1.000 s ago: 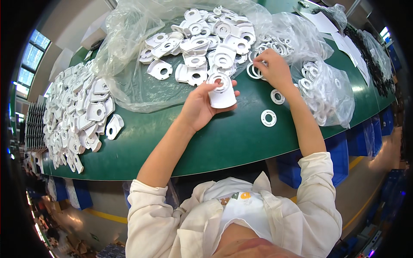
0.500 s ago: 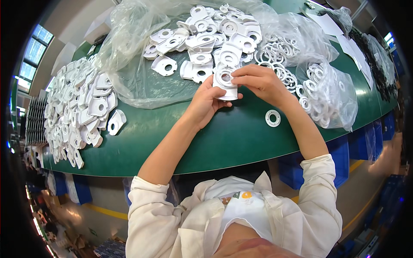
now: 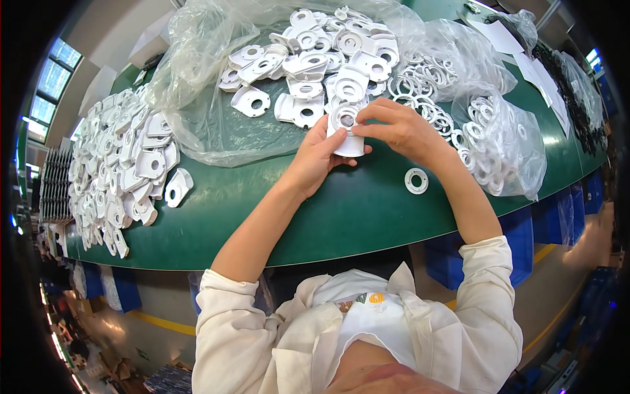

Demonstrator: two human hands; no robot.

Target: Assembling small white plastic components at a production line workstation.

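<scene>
Housing (image 3: 350, 146), white, gripped between thumb and fingers of the left hand (image 3: 315, 157) above the green table (image 3: 308, 223); right hand (image 3: 403, 133) at its round end — whether pinching or merely pressing cannot be told. Uneven right-hand pressure could tilt it loose. Long axis points away from the wearer, round end foremost.

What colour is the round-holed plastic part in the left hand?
White: the round-holed plastic part in the left hand, clearest in head view.

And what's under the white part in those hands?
Fingertips of the left hand poke out from under the white part. Its underside faces away, so I can't see it or the fingers hidden there.
</scene>
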